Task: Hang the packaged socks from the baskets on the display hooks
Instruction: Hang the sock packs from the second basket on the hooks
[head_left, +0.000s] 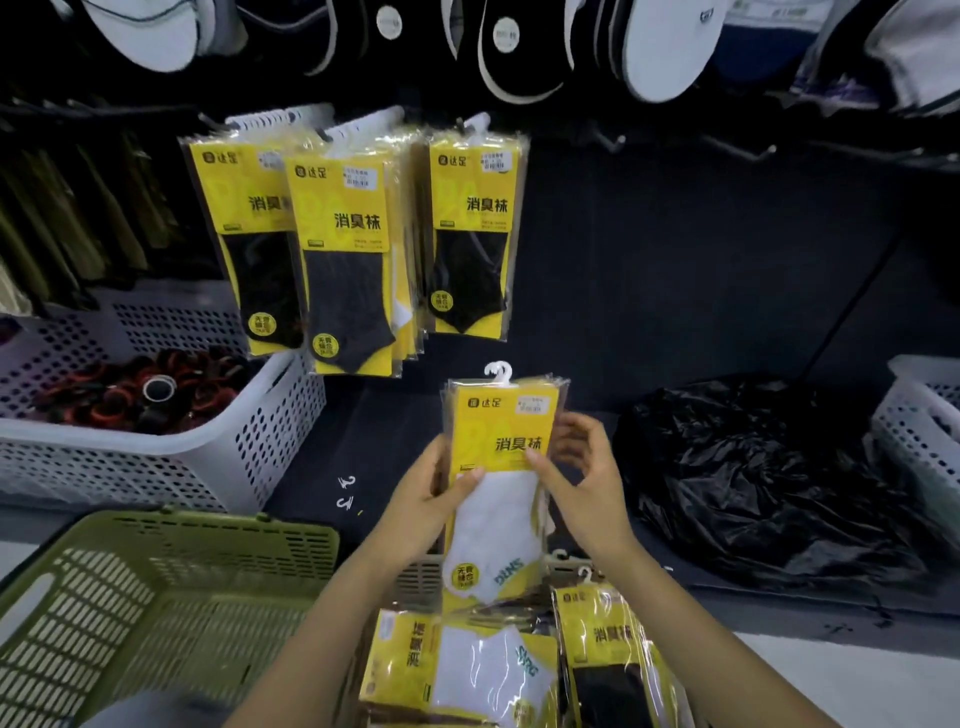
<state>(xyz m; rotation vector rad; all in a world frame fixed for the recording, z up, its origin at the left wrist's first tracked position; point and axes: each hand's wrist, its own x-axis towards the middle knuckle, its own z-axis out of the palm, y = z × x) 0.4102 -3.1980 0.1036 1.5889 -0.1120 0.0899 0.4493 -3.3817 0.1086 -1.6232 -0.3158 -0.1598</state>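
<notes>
Left hand grips the left edge of a pack of white socks, thumb across the front just under the yellow card. Right hand holds the right edge, thumb on the card and fingers curled behind. The pack is upright, held in the air in front of the dark display wall, below the hanging packs. Its white plastic hanger points up and touches nothing. More packs appear stacked behind it in the same grip; count cannot be told.

On the display hooks: three groups of yellow-carded packs of dark socks, left, middle, right. Bare display hooks stand to their right.

Beneath the forearms, more sock packs lie flat, and one dark-sock pack sits beside them.

A green basket is at lower left. On the bench: a white basket of red-and-black rolled items at left, two loose white hangers, a crumpled black plastic bag, and another white basket at the far right.
</notes>
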